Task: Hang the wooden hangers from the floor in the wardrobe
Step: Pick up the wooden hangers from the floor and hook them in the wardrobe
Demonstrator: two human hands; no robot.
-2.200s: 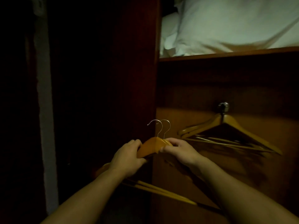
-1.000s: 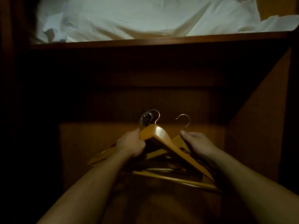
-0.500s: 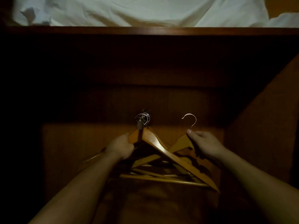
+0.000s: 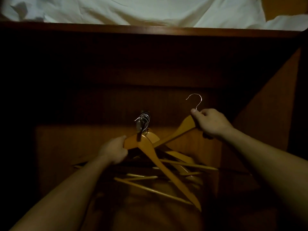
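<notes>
A short metal rail [image 4: 141, 124] sticks out of the wardrobe's back panel, with several hanger hooks bunched on it. A wooden hanger [image 4: 160, 165] hangs from it, and my left hand [image 4: 115, 151] grips its left shoulder. More wooden hangers [image 4: 181, 164] hang behind it in a tangle. My right hand [image 4: 210, 123] holds a second wooden hanger [image 4: 180, 130] by the neck, up and to the right of the rail. Its metal hook [image 4: 195, 100] stands free in the air.
A wooden shelf edge [image 4: 150, 30] runs across the top, with white bedding [image 4: 133, 9] piled on it. The wardrobe's right side panel [image 4: 266, 100] slants close to my right hand. The interior is dark, and its left side is lost in shadow.
My left hand has brought its hanger onto the rail among the other hooks. My right hand has lifted the second hanger up and to the right.
</notes>
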